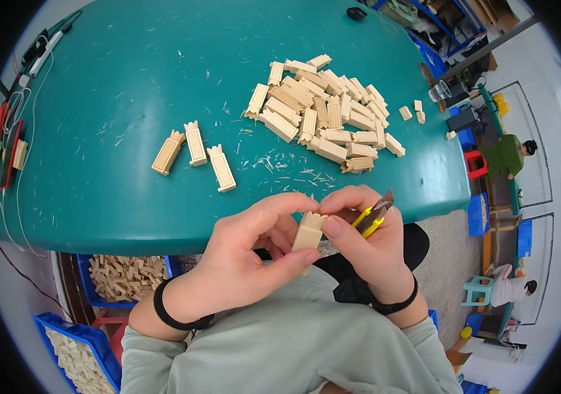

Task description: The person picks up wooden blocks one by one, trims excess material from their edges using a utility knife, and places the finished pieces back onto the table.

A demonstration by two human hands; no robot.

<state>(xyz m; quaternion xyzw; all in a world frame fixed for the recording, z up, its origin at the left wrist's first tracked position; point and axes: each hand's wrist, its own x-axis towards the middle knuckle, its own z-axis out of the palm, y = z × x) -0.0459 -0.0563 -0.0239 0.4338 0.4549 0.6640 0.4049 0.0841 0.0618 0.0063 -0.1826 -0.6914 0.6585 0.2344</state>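
My left hand (249, 253) is closed around a small pale wooden block (307, 235), thumb on its near side, just off the table's front edge. The block's upper end is notched and faces away from me. My right hand (370, 241) holds a small tool (374, 215) with yellow and dark brown parts, its kind unclear, jutting up past the fingers. The right thumb and forefinger also touch the block's notched end. On the table ahead and to the left lie three carved wooden blocks (222, 169), apart from a large heap of similar blocks (320, 111).
Thin wood shavings (274, 167) are scattered over the green table (96, 144). A few small wooden pieces (405, 113) lie right of the heap. Blue crates (80, 328) with wooden pieces stand at lower left. Cables (27, 98) run along the left edge. Two people (507, 156) sit far right.
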